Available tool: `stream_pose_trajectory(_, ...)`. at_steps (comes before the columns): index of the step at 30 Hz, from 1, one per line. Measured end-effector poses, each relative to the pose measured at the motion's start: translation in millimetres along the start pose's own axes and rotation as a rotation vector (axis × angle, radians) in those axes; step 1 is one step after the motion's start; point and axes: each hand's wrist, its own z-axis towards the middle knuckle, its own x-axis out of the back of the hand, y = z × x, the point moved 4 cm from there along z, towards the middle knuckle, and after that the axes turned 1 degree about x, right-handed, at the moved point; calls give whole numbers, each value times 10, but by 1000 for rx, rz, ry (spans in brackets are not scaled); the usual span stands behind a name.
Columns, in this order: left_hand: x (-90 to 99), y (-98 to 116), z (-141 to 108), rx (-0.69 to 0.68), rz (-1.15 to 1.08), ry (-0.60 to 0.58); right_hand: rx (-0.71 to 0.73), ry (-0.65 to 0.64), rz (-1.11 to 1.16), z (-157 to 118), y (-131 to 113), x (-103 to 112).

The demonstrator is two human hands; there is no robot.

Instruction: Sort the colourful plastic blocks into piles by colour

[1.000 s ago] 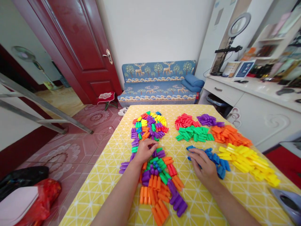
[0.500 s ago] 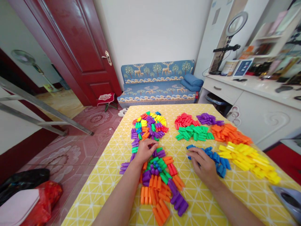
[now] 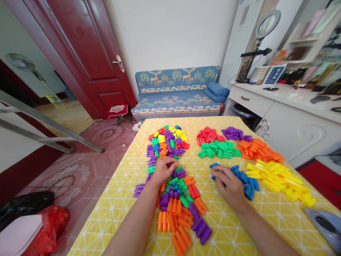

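Brightly coloured plastic building blocks, each like tubes joined side by side, lie on the table. My left hand (image 3: 164, 170) is over a long mixed arrangement of blocks (image 3: 170, 140), its fingers curled and the thumb and forefinger brought together. Whatever may be between those tips is hidden. At the left end of the loose blue blocks (image 3: 246, 183) rests my right hand (image 3: 229, 185), fingers bent down and close together. A blue block (image 3: 213, 177) shows at its fingertips. Nearer me in the arrangement are orange blocks (image 3: 174, 206) and purple blocks (image 3: 202, 229).
Sorted piles of red (image 3: 209, 135), green (image 3: 220, 150), purple (image 3: 236, 134), orange (image 3: 259, 151) and yellow blocks (image 3: 282, 179) lie on the right. A grey-blue object (image 3: 323, 225) sits at the right table edge. Beyond the yellow tablecloth (image 3: 122, 199) stands a blue sofa (image 3: 176, 96).
The view has shifted very slightly. Both hands keep nearly the same place and pose, and the blocks show no visible change.
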Motion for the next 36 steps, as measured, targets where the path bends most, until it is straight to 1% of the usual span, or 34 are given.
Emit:
stream_pose_trajectory(8,-4,-5,2,-11,-2,3,0,-10,6,-16,12,-14)
stream_pose_trajectory(11,-8,-23,-2,-9,-3,21,-2,-14,10,-22,19,-14)
stream_pose_trajectory(23,-8,-27,-14,-1,-10,39,15,21,29,-32,21,-3)
stream_pose_trajectory(36,-5,-9,-9,14,-12,23,-30,11,57,-45,66,-9)
